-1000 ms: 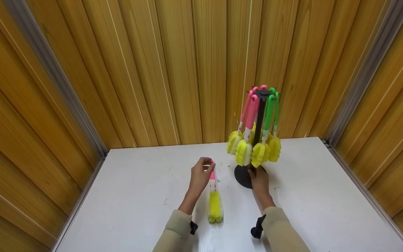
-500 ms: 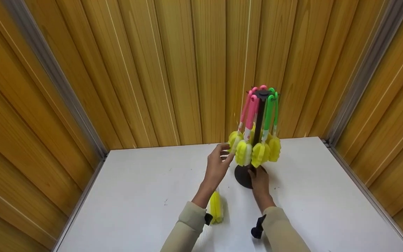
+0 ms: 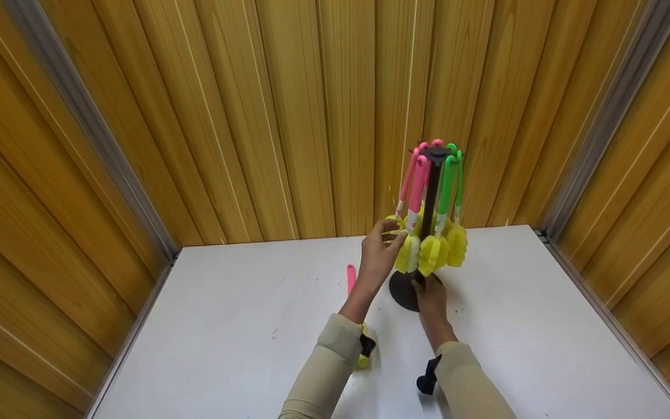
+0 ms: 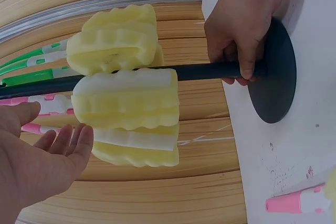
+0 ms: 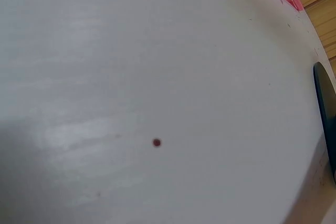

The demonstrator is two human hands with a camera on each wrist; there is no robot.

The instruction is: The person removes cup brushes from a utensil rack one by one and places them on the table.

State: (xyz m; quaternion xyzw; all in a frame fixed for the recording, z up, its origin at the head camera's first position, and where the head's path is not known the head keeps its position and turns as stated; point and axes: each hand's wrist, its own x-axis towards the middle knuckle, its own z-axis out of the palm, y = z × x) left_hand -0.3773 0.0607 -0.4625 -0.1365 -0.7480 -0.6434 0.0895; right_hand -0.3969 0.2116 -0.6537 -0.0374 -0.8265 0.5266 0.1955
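Several sponge brushes with yellow-and-white heads, such as the front one with the pink handle, hang by their handles from a black stand. My right hand grips the foot of the pole just above the round base. Beside the hanging heads is my left hand; in the left wrist view the left hand has loosely bent fingers near the white-and-yellow sponge head, holding nothing. A loose sponge brush with a pink handle lies on the table, partly hidden under my left forearm.
The white table carries small dark marks. Wood-patterned panels close in the back and both sides, with grey metal strips in the corners. Green-handled brushes hang on the stand's right side.
My left hand has let go of the loose brush's pink handle and moved up and right to the hanging brush heads. My right hand stays at the foot of the stand.
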